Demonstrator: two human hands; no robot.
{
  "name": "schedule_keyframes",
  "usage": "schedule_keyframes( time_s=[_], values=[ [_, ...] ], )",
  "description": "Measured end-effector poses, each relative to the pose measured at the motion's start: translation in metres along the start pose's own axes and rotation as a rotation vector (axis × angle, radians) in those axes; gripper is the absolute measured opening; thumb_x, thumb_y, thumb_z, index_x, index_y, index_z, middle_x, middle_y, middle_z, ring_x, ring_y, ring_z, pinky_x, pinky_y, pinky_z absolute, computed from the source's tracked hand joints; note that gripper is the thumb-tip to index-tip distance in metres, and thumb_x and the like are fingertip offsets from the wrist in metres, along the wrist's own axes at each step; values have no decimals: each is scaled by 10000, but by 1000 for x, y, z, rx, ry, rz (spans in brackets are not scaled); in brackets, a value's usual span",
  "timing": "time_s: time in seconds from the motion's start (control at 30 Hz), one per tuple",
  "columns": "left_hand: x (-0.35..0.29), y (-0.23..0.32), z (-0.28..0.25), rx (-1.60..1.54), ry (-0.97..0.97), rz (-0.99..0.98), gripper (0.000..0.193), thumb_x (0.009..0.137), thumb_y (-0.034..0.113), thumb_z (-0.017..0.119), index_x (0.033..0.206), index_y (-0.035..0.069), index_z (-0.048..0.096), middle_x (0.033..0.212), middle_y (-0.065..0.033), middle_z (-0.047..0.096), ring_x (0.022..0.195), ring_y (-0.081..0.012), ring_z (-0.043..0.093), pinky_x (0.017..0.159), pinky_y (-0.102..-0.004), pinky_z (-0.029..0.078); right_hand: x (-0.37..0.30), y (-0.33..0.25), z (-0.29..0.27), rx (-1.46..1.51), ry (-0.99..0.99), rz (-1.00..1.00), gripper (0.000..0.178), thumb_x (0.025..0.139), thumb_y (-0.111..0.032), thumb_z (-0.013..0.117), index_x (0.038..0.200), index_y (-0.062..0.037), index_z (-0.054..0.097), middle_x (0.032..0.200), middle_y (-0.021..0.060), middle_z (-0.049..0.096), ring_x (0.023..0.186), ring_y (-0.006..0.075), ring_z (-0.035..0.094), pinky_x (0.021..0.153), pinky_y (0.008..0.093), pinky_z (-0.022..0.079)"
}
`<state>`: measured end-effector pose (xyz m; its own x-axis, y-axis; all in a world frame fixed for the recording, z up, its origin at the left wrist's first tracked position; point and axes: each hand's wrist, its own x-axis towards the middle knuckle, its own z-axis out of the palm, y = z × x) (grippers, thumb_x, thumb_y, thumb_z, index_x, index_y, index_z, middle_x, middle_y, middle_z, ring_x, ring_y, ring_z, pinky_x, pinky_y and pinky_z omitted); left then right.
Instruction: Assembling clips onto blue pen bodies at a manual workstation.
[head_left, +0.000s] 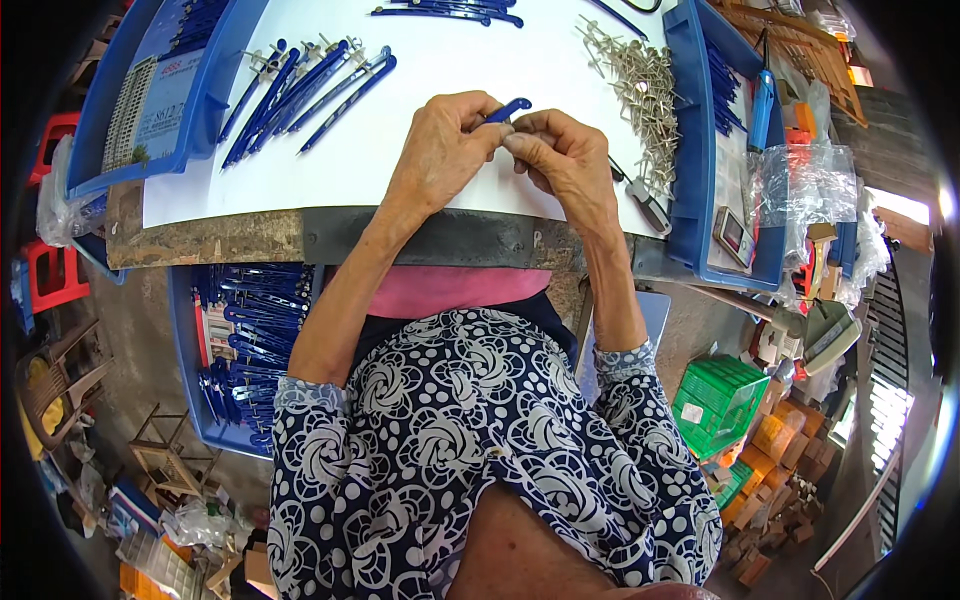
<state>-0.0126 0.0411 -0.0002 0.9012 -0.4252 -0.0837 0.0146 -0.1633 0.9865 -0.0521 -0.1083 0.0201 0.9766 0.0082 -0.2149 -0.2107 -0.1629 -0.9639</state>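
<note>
Above the table's near edge, my two hands meet at the fingertips. My left hand (445, 145) is closed on a slim blue leg (513, 108) that looks like part of a drawing compass; its rounded end sticks up between the hands. The fingers of my right hand (572, 165) are pinched close against it, and what they hold is hidden. Left of my hands lie several blue compasses (310, 95) with silvery heads. To the right spreads a heap of small silvery metal fittings (645, 100). More blue legs (450, 12) lie at the far side.
White sheeting (370, 165) covers the table. Blue bins stand at the left (205, 115) and right (690, 170); another bin (185, 350) below holds many blue pieces. A black-handled tool (648, 208) lies beside the metal heap. A green crate (715, 400) stands on the floor.
</note>
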Motion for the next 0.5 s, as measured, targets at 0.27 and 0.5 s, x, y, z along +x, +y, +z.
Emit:
schedule_keyframes(
  time_s=[0.27, 0.5],
  values=[
    [-1, 12, -3, -212, -47, -43, 156, 835, 103, 533, 936, -15, 545, 673, -40, 581, 560, -66, 493, 502, -175, 394, 4, -2, -4, 47, 31, -135, 174, 836, -148, 570, 879, 13, 619, 569, -3, 513, 469, 27, 406, 407, 153, 264],
    [-5, 39, -23, -668, -299, 86, 329, 893, 275, 466, 997, -29, 538, 770, -119, 622, 532, -82, 500, 424, -157, 377, -6, -4, -23, -466, 106, -281, 140, 852, -106, 531, 899, -1, 609, 526, -25, 456, 480, 49, 394, 441, 209, 316]
  ],
)
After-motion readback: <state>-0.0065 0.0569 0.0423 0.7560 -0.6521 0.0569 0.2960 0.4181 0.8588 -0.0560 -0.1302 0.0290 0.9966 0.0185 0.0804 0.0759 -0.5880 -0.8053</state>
